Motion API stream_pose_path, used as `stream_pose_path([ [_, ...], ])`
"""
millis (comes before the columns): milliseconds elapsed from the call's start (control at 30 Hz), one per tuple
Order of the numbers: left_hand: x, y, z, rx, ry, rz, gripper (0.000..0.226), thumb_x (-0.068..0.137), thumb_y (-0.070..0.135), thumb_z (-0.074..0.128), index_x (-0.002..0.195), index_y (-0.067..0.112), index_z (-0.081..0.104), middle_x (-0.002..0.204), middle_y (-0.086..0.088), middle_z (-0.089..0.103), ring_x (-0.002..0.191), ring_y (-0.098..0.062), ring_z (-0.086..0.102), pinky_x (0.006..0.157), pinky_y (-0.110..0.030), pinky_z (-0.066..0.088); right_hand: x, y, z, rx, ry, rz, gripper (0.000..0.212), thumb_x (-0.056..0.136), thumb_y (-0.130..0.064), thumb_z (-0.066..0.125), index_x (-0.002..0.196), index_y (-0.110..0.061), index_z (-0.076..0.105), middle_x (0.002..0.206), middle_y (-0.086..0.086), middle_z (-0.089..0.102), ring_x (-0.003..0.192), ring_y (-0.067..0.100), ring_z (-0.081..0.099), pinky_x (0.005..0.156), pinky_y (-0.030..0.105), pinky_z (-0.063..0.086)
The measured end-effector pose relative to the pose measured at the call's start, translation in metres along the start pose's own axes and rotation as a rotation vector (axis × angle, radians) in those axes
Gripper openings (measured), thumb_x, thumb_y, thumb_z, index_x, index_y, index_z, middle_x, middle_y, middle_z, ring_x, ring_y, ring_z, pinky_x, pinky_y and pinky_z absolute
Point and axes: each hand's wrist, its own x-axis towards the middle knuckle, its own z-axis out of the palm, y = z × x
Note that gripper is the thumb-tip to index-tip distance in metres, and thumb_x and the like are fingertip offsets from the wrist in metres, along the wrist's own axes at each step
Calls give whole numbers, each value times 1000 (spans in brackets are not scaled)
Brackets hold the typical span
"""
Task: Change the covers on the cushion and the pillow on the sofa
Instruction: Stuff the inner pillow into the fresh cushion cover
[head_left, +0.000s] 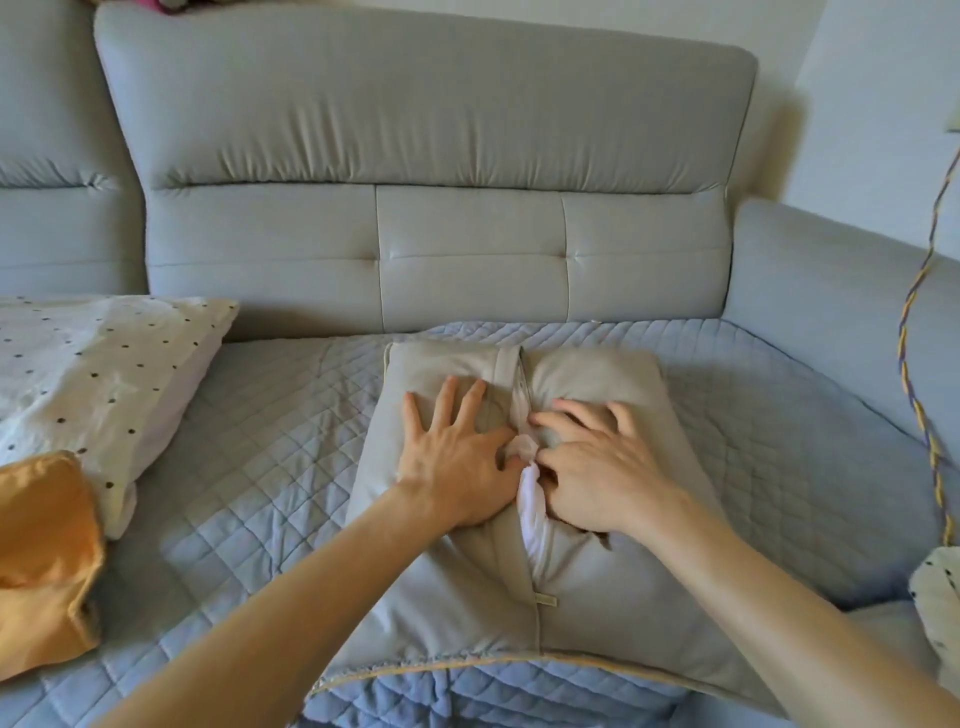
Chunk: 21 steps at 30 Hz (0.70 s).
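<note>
The beige cushion (613, 603) lies flat on the sofa's quilted seat cover (270, 467) in front of me. Its zip opening (521, 395) faces up and gapes over the white inner pad (532, 514). My left hand (457, 467) presses the cover left of the gap, fingers straight and spread. My right hand (597, 473) rests at the gap's right edge with bent fingers; I cannot tell whether they pinch the fabric. The dotted pillow (93, 374) and an orange cover (47, 545) lie to my left.
</note>
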Motion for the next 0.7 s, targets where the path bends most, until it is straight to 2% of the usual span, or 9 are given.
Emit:
stream_pose_path([
  [100,0,0,-4,-79,6,-14,47,96,62,22,134,49,48,165,3,4,150,-22,-10,115,-62,-5,24,-9,-1,-80,-46,30,44,90,-48,40,132,-41,53,154,-6,22,144,21,10,108,58,13],
  [133,-2,0,-6,-138,54,-21,47,97,61,24,132,46,51,164,2,10,151,-21,-5,116,-59,-2,29,-12,0,-84,-43,56,45,90,-51,41,133,-43,50,150,-4,24,142,23,13,107,58,15],
  [233,-31,2,-4,-317,400,22,39,92,56,40,116,34,62,147,0,45,143,-23,31,115,-49,21,31,-14,5,-30,86,112,44,88,-58,42,129,-45,48,142,-7,30,137,23,20,104,56,19],
  [300,-58,4,10,-287,513,123,31,88,54,51,107,33,66,137,3,52,139,-22,39,113,-52,25,20,-5,11,71,218,118,43,87,-57,40,127,-44,50,145,-12,30,136,20,24,104,52,21],
  [433,-74,8,28,-183,430,125,28,86,52,51,100,38,71,133,6,55,141,-21,35,115,-61,20,-14,13,11,416,380,36,46,74,-59,47,115,-42,61,149,-22,35,138,11,33,110,42,27],
  [500,-69,7,27,-151,419,122,30,87,53,49,99,39,72,133,6,55,140,-19,35,114,-60,21,-31,11,2,575,428,-13,40,79,-54,51,114,-43,66,152,-19,37,144,8,30,115,41,26],
  [533,-66,6,25,-151,419,127,32,89,54,46,99,40,72,133,7,55,140,-18,35,114,-60,21,-40,8,0,539,463,-58,36,83,-48,50,115,-42,67,153,-16,40,146,10,28,115,43,26],
  [600,-61,1,21,-161,389,152,39,92,57,38,100,41,72,135,8,54,141,-15,34,115,-59,19,-55,1,7,264,510,-180,39,88,-33,43,117,-37,69,149,-13,47,146,12,30,111,46,29],
  [700,-63,-5,18,-162,325,213,44,95,56,30,108,41,69,139,10,49,145,-12,27,118,-54,7,-62,-6,16,26,417,-191,46,84,-29,37,119,-29,67,128,-15,65,137,9,42,105,47,29],
])
